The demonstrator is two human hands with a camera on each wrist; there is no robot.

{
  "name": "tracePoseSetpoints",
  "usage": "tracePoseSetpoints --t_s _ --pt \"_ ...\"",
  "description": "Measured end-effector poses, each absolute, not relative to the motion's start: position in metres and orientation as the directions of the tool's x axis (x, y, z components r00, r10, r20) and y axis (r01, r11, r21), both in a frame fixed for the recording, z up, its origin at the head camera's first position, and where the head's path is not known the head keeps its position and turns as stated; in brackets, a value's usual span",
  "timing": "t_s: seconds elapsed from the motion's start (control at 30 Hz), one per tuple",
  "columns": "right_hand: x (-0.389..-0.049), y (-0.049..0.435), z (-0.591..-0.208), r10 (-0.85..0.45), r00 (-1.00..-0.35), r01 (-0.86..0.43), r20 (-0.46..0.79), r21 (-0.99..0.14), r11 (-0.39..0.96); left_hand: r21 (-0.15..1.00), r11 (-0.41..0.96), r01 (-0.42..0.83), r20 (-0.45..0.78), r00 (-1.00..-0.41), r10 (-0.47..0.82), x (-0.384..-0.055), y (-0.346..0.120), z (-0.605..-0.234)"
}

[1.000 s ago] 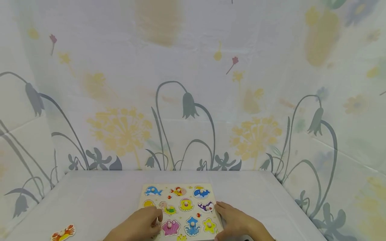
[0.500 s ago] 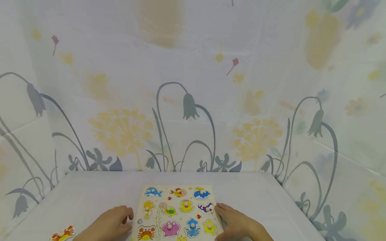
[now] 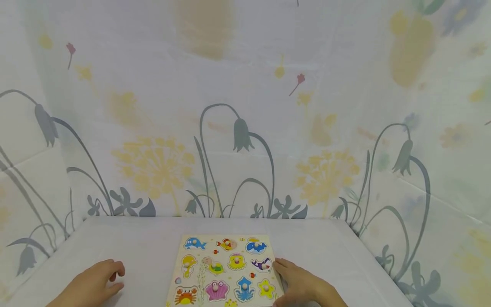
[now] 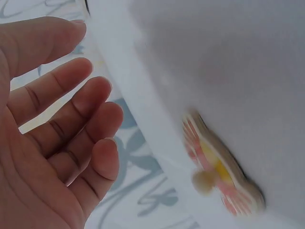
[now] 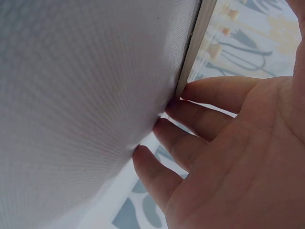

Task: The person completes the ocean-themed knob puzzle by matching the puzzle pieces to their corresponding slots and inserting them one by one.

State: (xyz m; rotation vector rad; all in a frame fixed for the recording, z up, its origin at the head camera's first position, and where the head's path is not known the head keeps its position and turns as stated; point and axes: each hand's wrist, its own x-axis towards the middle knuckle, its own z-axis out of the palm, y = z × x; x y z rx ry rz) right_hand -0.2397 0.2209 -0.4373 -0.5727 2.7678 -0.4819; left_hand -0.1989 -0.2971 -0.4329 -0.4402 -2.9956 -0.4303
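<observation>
A wooden sea-animal peg puzzle board (image 3: 230, 274) lies flat near the table's front edge in the head view. My right hand (image 3: 303, 283) rests along its right side. In the right wrist view, the index fingertip touches the board's edge (image 5: 195, 47), and other fingertips meet the tabletop. My left hand (image 3: 92, 283) is left of the board, fingers loosely bent and holding nothing. A red and yellow crab puzzle piece (image 4: 217, 164), blurred, lies on the table apart from those fingers in the left wrist view; the head view does not show it.
Knobbed pieces such as the seahorse (image 3: 188, 265) and the pink shell (image 3: 217, 291) sit in the board. Its lower left crab spot (image 3: 186, 296) shows a printed crab without a knob. A flower-printed curtain (image 3: 245, 162) surrounds the white table (image 3: 314, 243).
My left hand has moved left from over the board's left side to the table, uncovering the seahorse and crab spots. The loose crab piece is now hidden in the head view. My right hand stays put.
</observation>
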Motion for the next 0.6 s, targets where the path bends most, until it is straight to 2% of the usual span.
tracePoseSetpoints --t_s 0.23,0.43,0.6 --pt "-0.241 0.222 -0.438 -0.430 -0.882 -0.343 -0.192 -0.364 0.866 0.241 0.940 0.240 0.115 -0.969 0.218 -0.200 -0.330 -0.438" --pt "-0.240 0.222 -0.437 -0.435 -0.881 -0.345 -0.189 -0.374 0.861 0.267 0.953 0.144 0.004 -0.989 0.149 -0.201 -0.348 -0.442" --pt "-0.239 0.222 -0.438 -0.433 -0.882 -0.346 -0.189 -0.366 0.864 0.281 0.953 0.113 -0.052 -0.990 0.133 -0.201 -0.357 -0.445"
